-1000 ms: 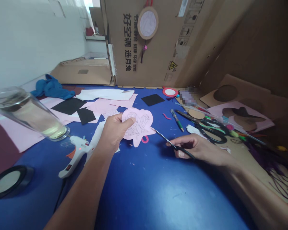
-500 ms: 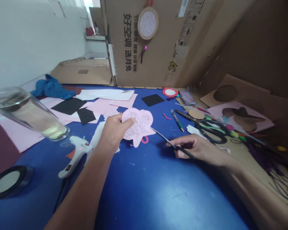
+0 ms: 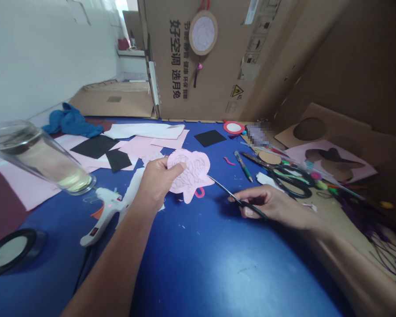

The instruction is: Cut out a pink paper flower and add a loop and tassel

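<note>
Between the thumb and fingers of my left hand (image 3: 158,178) is a pink paper cutout (image 3: 193,169) with a wavy edge and fine drawn lines. My right hand (image 3: 262,200) is closed round the black handles of a pair of scissors (image 3: 229,192). Their tip meets the right edge of the cutout, near its pointed lower corner. Whether paper lies between the blades I cannot tell. A small pink loop (image 3: 199,192) shows on the table just below the cutout.
A white glue gun (image 3: 102,213), a glass of liquid (image 3: 62,165) and a tape roll (image 3: 13,251) stand left. Pink and black paper sheets (image 3: 94,146) lie behind. At right are a pen (image 3: 243,166), larger scissors (image 3: 292,185) and a pink sheet with holes (image 3: 363,167). Cardboard (image 3: 224,88) rises behind.
</note>
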A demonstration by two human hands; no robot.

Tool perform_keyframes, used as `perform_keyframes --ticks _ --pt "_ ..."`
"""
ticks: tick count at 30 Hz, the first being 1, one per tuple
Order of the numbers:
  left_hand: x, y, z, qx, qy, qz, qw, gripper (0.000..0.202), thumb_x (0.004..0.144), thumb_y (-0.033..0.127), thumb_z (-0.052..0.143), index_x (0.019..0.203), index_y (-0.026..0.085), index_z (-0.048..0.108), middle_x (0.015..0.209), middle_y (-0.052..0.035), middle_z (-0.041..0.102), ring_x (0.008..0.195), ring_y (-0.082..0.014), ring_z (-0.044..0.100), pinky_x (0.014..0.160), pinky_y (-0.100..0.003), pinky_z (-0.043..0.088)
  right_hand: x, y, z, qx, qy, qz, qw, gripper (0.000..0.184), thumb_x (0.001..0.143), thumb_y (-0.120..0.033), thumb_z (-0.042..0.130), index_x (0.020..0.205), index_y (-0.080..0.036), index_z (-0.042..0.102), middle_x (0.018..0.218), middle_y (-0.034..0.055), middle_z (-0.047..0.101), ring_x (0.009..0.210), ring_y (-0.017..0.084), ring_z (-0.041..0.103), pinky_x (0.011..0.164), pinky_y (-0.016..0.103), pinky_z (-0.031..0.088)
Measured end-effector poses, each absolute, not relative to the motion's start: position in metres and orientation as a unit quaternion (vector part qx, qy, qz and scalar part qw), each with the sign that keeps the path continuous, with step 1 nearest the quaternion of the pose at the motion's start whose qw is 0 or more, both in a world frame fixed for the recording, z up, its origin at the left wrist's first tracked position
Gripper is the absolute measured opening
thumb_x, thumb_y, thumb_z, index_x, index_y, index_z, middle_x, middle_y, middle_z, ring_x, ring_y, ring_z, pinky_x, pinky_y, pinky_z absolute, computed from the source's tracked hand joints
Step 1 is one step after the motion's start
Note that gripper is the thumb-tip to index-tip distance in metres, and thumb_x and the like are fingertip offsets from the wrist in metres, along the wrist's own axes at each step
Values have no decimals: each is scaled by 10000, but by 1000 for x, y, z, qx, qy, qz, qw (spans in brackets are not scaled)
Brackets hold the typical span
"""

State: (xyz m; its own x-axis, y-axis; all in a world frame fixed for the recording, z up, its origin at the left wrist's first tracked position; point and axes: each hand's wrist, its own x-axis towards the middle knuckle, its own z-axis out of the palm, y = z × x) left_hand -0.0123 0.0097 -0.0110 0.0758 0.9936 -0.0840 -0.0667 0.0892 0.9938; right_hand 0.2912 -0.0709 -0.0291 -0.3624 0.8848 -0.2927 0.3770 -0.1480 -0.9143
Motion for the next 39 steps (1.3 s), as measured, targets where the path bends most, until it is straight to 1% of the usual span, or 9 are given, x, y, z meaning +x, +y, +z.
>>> perform_keyframes --ticks 10,14,20,25,33,39 --pt "-12 9 -9 475 488 474 558 213 754 339 874 884 172 853 877 -106 848 776 -285 811 659 -365 637 291 -70 -29 -520 -610 553 228 622 800 -630 904 1264 -219 847 788 -6 640 679 125 491 640 271 406" --pt "-12 9 -9 478 487 474 556 192 764 332 865 863 168 849 883 -115 848 775 -283 809 651 -358 631 290 -70 -29 -522 -609 552 227 634 794 -642 902 1265 -221 846 797 -1 653 680 130 499 636 272 411" --pt "-12 9 -11 477 490 469 560 256 755 353 881 933 169 868 922 -131 852 815 -301 817 675 -379 649 291 -70 -29 -514 -616 552 229 604 811 -625 896 1266 -232 845 791 1 659 678 132 507 627 265 420" --pt "-11 8 -9 477 492 468 558 244 755 355 875 912 169 868 899 -131 848 810 -301 816 674 -378 648 291 -70 -28 -511 -620 552 225 600 821 -628 888 1275 -238 843 785 0 654 675 130 500 622 264 421" --pt "-11 9 -9 474 491 473 557 201 745 331 870 849 160 845 881 -132 843 805 -297 813 674 -370 639 289 -71 -27 -520 -610 553 228 628 798 -643 898 1263 -223 848 780 -2 638 681 130 496 632 268 422" --pt "-11 8 -9 477 495 468 555 229 744 351 878 876 165 851 895 -131 847 818 -304 816 679 -380 644 288 -71 -27 -525 -611 544 235 630 792 -648 899 1247 -215 854 762 -7 622 667 123 477 607 260 400"
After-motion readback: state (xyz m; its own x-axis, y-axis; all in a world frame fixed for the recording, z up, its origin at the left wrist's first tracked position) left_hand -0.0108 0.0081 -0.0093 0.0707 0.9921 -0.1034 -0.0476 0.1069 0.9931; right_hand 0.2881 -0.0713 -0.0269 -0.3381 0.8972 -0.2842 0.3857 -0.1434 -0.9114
